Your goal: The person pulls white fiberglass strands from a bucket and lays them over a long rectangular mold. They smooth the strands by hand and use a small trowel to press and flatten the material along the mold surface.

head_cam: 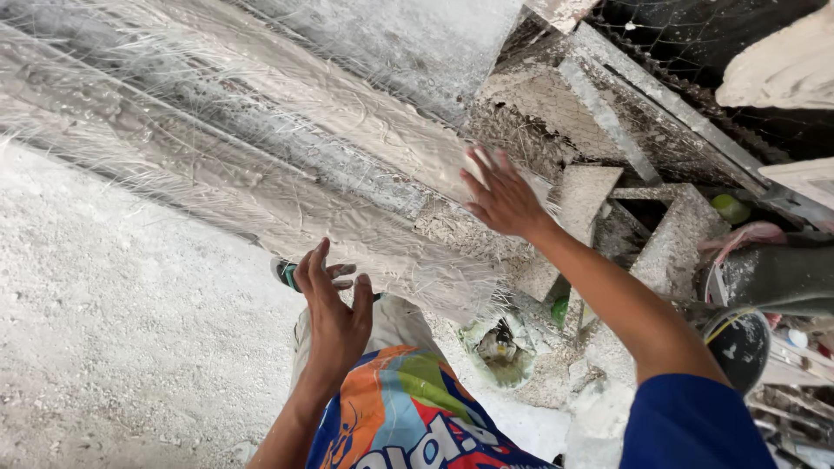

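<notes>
Nothing grasped: right hand (502, 198) open, fingers spread, palm pressed flat against the wet plaster-and-fibre moulding (287, 148) near centre frame, apparently to bed the loose fibre strands into the coating. Left hand (334, 313) likewise open and empty, fingertips touching the moulding's lower edge at lower centre, seemingly to steady it. Moulding long and ribbed, running from upper left toward centre right, propped on a plaster-caked metal frame (608, 113) at upper right. Green bucket (504, 352) of slurry below centre. White, dust-covered floor (113, 347) filling the left. Cluttered workshop at right edge.
</notes>
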### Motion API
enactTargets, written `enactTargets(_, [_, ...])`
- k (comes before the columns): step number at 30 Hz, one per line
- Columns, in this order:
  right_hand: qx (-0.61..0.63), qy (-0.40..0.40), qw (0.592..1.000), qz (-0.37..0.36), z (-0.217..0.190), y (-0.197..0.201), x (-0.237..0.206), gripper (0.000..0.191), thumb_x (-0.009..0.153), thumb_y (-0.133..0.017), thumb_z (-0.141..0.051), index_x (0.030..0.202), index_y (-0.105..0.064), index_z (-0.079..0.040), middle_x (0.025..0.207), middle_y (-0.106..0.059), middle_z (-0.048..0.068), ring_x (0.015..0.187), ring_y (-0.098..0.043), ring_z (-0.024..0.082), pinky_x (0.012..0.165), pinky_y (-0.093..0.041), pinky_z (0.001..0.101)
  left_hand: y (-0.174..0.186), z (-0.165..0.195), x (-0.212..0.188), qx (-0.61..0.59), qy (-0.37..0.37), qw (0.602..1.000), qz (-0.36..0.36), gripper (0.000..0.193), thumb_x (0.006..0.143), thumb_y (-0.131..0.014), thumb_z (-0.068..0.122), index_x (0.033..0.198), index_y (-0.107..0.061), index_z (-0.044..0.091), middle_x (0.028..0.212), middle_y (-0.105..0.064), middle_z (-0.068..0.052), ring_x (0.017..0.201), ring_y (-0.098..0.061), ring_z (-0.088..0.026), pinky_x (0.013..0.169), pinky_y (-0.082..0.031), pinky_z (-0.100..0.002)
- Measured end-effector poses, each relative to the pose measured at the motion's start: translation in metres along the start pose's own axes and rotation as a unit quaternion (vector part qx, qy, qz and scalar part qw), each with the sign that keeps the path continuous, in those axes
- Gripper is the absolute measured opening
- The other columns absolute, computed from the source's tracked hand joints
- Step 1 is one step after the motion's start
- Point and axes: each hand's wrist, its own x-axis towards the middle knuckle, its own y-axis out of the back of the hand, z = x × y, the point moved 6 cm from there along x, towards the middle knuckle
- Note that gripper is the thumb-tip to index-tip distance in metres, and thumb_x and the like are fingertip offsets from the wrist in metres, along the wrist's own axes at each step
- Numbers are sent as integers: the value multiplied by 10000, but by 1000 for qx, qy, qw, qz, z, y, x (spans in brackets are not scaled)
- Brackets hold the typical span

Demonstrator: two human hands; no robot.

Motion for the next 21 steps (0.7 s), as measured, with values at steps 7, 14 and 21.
enactTargets(7, [21, 44, 999, -12, -21, -37, 143, 794, 1092, -539, -485, 1668, -88, -177, 1733, -134, 137, 1600, -179, 336, 1322, -105, 522, 24, -3, 4, 12, 5, 999, 33, 703, 948, -649, 0, 1550, -285, -11, 1413, -390, -240, 1078, -615, -271, 871, -562, -353])
enactTargets(14, [21, 23, 998, -62, -48, -52, 255, 803, 1080, -523, -496, 1662, -104, -135, 1724, -146, 130, 1596, -123, 309, 1308, -61, 509, 69, -22, 16, 23, 39, 996, 72, 706, 940, -660, 8, 1542, -293, -9, 1414, -379, -240, 1089, -598, -265, 885, -557, -357])
enactTargets(21, [21, 27, 998, -58, -78, -66, 378, 761, 1106, -497, -455, 1664, -105, -117, 1724, -170, 137, 1600, -125, 310, 1310, -61, 517, 134, -63, 46, -27, 81, 990, 108, 711, 930, -661, 20, 1540, -297, -1, 1413, -368, -223, 1078, -610, -247, 865, -578, -344])
